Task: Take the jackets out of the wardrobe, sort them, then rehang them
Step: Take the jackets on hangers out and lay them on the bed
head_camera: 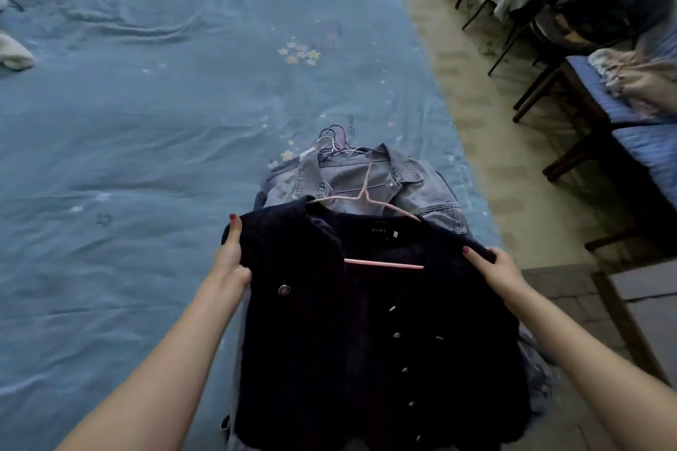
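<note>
Gripping the dark jacket (377, 322) by its shoulders, left hand (232, 260) and right hand (494, 267) hold it above the denim jacket (366, 176) on the bed (146, 121); sorting seems underway, rehanging remains.

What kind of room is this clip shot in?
Most likely a home bedroom: a bed with a blue star-print cover, jackets on hangers piled on it, and chairs holding clothes alongside.
</note>
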